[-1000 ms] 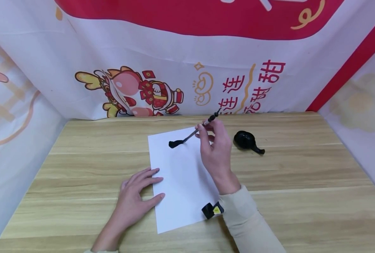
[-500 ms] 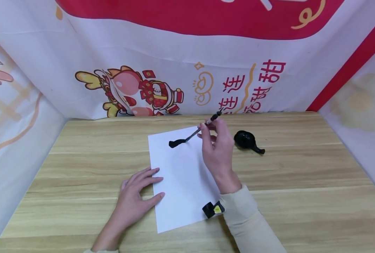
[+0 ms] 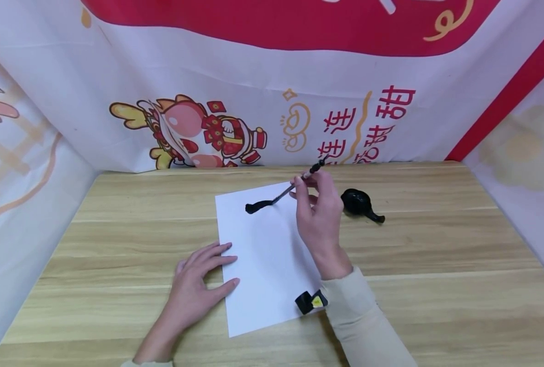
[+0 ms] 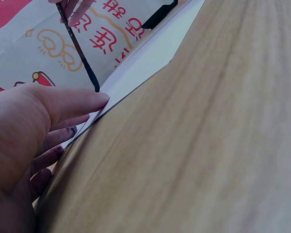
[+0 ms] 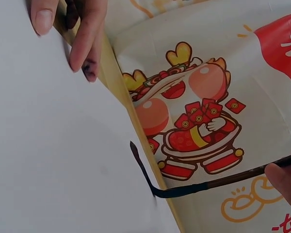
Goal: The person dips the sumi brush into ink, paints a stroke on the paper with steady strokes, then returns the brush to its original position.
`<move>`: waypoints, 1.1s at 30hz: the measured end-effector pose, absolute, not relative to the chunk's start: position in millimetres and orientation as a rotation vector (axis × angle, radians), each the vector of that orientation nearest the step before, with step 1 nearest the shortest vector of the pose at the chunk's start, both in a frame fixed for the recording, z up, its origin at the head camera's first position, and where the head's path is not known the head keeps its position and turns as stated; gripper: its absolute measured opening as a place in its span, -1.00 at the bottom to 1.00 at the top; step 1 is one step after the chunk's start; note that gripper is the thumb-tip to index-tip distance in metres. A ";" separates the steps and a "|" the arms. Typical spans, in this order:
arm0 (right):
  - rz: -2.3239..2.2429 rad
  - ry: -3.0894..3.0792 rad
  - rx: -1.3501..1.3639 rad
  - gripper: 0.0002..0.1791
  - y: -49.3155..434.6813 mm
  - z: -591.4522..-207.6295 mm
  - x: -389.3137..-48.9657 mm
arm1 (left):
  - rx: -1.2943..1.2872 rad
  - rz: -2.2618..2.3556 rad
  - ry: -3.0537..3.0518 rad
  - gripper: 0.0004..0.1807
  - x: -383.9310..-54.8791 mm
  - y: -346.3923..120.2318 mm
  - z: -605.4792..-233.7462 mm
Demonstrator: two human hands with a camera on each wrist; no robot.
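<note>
My right hand (image 3: 319,214) pinches a dark writing brush (image 3: 295,184) between thumb and fingers, the handle slanting up to the right. The brush's tip touches a white sheet of paper (image 3: 267,270) at the right end of a short, thick black ink stroke (image 3: 256,206) near the sheet's top. In the right wrist view the brush's bristles (image 5: 179,191) bend against the paper. Fingers spread, my left hand (image 3: 198,285) rests on the sheet's left edge. Dark smudges mark some of its fingertips in the left wrist view.
A glossy black gourd-shaped object (image 3: 356,203) lies right of the paper. By the right sleeve sits a small black item with a yellow label (image 3: 310,302), over the sheet's lower right. A printed cloth (image 3: 208,66) stands behind the wooden table (image 3: 437,285).
The brush and my right hand have moved slightly to the right and up the sheet. The black stroke has grown longer to the right. My left hand stays put.
</note>
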State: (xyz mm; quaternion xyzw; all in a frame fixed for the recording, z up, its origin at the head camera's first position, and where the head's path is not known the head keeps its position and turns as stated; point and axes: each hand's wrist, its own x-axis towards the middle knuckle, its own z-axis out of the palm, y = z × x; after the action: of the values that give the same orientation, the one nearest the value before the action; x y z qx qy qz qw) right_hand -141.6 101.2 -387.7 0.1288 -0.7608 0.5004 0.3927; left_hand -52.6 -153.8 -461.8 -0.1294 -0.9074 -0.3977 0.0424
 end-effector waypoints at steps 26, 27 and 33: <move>1.238 -1.914 0.268 -0.79 113.6 -386.1 -143.4 | -0.394 -1.214 -2.776 -0.54 -52.4 -154.0 -462.3; 1.237 -1.913 0.268 -0.78 113.9 -386.0 -143.4 | -0.394 -1.214 -2.776 -0.54 -52.3 -154.0 -462.3; 1.239 -1.909 0.263 -0.76 115.0 -386.0 -144.0 | -0.399 -1.212 -2.768 -0.54 -51.4 -153.8 -461.4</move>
State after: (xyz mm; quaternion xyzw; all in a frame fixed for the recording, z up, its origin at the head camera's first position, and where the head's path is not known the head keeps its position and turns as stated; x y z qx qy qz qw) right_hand -144.0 115.0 -386.0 0.1044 -0.7589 0.4927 0.4128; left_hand -51.4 -153.8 -461.4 -0.1306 -0.9072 -0.3971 0.0469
